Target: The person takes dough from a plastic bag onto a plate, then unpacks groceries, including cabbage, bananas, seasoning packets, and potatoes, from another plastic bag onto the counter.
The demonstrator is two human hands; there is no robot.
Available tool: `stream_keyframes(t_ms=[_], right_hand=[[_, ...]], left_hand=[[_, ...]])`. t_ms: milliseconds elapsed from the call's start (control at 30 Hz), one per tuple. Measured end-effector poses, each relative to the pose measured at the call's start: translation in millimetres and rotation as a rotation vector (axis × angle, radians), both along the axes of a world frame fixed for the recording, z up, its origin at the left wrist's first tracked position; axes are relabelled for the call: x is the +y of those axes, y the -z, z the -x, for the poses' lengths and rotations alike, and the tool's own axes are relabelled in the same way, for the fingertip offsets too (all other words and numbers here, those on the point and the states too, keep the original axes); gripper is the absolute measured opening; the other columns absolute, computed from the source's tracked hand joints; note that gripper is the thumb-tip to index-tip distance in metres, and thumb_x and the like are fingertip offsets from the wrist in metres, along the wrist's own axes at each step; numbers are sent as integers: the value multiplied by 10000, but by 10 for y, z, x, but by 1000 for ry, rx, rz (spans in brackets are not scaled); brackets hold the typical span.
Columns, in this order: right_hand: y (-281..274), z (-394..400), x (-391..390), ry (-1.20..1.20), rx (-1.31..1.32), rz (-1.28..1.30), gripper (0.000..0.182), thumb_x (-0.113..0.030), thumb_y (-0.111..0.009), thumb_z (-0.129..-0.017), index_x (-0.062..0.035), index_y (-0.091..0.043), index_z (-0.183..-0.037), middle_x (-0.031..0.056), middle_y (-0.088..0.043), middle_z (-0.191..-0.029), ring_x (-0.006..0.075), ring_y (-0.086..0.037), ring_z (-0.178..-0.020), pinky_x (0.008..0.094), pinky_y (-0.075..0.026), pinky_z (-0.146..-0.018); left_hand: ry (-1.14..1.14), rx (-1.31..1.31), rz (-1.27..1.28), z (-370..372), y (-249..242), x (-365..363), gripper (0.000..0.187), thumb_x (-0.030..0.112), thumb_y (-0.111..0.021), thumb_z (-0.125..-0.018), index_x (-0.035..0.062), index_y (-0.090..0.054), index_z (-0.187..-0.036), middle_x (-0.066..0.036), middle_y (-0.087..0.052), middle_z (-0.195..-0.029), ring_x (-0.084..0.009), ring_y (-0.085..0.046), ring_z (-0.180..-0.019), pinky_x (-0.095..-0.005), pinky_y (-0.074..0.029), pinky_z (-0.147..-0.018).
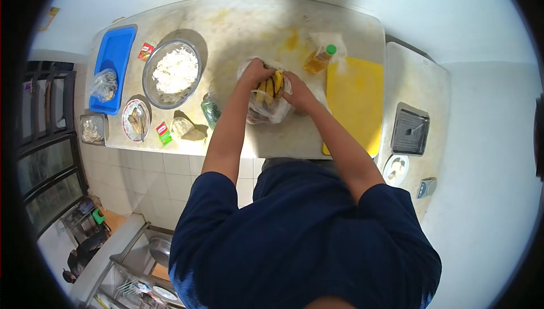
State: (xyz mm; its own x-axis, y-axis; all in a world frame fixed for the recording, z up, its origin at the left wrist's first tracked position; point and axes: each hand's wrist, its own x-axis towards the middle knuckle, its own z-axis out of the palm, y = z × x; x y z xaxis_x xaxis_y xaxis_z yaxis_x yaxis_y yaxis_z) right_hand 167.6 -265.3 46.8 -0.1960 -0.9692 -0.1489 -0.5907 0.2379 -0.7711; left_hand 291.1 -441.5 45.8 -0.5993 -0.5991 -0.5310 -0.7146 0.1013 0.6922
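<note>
A bunch of yellow bananas [269, 87] with dark streaks pokes out of a thin clear plastic bag [271, 113] on the table. At the bag's far left edge, my left hand [258, 71] is closed, its fingers curled by the top of the bananas. On the other side my right hand [296, 91] grips the bag's rim, its thumb against the bananas. The fingertips of both hands are partly hidden. The lower part of the bunch shows only dimly through the plastic.
A yellow cutting board [357, 108] and an oil bottle with green cap [318, 60] lie to the right. On the left are a metal bowl of white shreds [175, 71], a plate [136, 119], a blue tray [116, 43] and a green-filled bag [211, 111].
</note>
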Motion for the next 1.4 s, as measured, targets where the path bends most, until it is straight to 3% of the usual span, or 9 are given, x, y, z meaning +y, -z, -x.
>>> stream_keyframes(t_ms=[233,433,533,633,733,867,1133,1267,1400], right_hand=[[-8,-7,-26,27,77,157,508,-170,-675,-834,-104,-532,-1317,212,-484,-1333,376,-477,-1220,425,-384,-1062],[-181,-58,28,93,218,153,293,-258,-702,-820,-119,-697,-1077,118,-551,-1163,335,-539,-1075,434,-444,-927],[-311,-28,104,7,282,169,242,-268,-730,-780,-117,-727,-969,108,-552,-1111,323,-540,-1041,415,-447,-859],[-420,-72,236,-33,297,380,156,-226,-731,-762,-115,-726,-871,105,-567,-1057,307,-545,-1022,407,-435,-836],[-261,-77,268,-82,220,667,102,-154,-689,-796,-90,-673,-874,138,-580,-1026,333,-553,-993,418,-438,-821],[-191,-191,458,-40,-135,201,105,-111,-602,-878,-41,-556,-943,206,-633,-848,409,-614,-782,445,-493,-686],[-35,-225,606,80,-143,297,101,-92,-592,-888,-45,-551,-968,189,-660,-786,376,-656,-734,438,-502,-635],[146,-245,604,170,-231,346,87,-48,-582,-887,-51,-558,-970,184,-672,-794,350,-671,-740,419,-509,-648],[189,-315,605,193,-276,431,46,19,-584,-903,-5,-553,-927,64,-615,-739,98,-541,-655,261,-431,-592]], left_hand=[[-90,188,235,-189,-32,391,360,237,-716,-772,-32,-654,-1004,-188,-699,-931,-295,-686,-857,-385,-531,-747],[-323,241,138,-339,-238,984,437,185,-693,-767,2,-613,-1156,-225,-663,-1045,-343,-637,-1010,-407,-494,-872],[-213,283,530,-420,-118,1219,495,161,-680,-759,13,-579,-1220,-222,-654,-1050,-355,-618,-1025,-420,-477,-900],[-299,239,439,-465,-199,1423,507,102,-665,-754,55,-578,-1250,-206,-623,-1167,-357,-492,-1207,-438,-403,-1012],[-351,321,515,-491,-279,1624,489,64,-645,-753,55,-590,-1238,-188,-628,-1154,-388,-492,-1153,-451,-411,-995],[-378,313,563,-491,-227,1787,438,0,-607,-757,52,-590,-1192,-199,-645,-977,-378,-575,-1028,-449,-445,-904],[-545,374,785,-448,-261,1951,365,20,-655,-713,-16,-612,-1074,-216,-633,-971,-409,-527,-1070,-457,-438,-926],[-630,345,685,-428,-210,1962,328,139,-747,-691,-16,-627,-954,-174,-667,-806,-300,-661,-698,-373,-515,-652],[-798,388,642,-387,-224,2000,317,184,-765,-694,-29,-632,-888,-185,-670,-802,-317,-661,-740,-389,-516,-686]])
